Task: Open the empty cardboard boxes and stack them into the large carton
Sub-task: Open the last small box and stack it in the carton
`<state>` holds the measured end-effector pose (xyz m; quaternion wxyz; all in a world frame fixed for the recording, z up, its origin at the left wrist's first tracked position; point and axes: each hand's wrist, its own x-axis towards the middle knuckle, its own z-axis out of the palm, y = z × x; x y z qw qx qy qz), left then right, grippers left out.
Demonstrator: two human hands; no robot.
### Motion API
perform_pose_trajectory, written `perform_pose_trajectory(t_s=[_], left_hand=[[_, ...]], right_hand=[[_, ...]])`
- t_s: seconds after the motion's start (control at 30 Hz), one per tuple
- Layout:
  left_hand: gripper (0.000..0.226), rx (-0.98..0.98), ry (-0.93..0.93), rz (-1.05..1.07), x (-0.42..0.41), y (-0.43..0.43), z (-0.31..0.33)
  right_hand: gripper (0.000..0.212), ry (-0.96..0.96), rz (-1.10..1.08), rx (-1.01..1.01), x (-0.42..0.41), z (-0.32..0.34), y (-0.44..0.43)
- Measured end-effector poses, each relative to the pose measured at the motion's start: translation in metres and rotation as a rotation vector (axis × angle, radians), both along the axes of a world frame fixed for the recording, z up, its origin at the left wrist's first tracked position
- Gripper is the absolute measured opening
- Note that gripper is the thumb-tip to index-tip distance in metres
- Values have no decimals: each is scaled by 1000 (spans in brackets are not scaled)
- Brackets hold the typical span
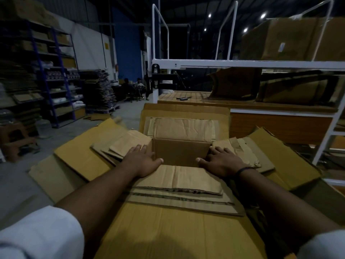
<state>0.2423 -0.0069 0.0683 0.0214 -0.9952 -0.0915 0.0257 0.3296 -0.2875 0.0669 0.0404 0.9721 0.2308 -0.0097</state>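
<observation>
A: Why do your grips lie flat?

B: Your left grip (141, 159) and right grip (222, 161), fingers spread, press the flaps of the opened box (181, 154) outward, so it seats centrally in the large carton (168, 230).

Dim scene; ceiling lamps (262, 15) glare top right, edges bend, background perhaps slightly soft.

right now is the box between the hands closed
No, the box is open, its flaps spread outward under the left hand and right hand.
</observation>
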Motion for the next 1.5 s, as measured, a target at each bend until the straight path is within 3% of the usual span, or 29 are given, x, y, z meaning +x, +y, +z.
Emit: perform_pose_trajectory(t_s=[0.53, 1.07, 1.4, 1.5], left_hand=[[75, -58, -83, -15, 1, 3, -9], [76, -88, -89, 9, 1, 1, -9], [75, -115, -108, -7, -5, 2, -7], [75, -111, -122, -7, -5, 3, -9]], right_hand=[[104, -5, -104, 26, 73, 3, 42], [106, 6, -131, 35, 63, -2, 57], [94, -48, -177, 354, 37, -4, 59], [106, -63, -198, 369, 32, -10, 61]])
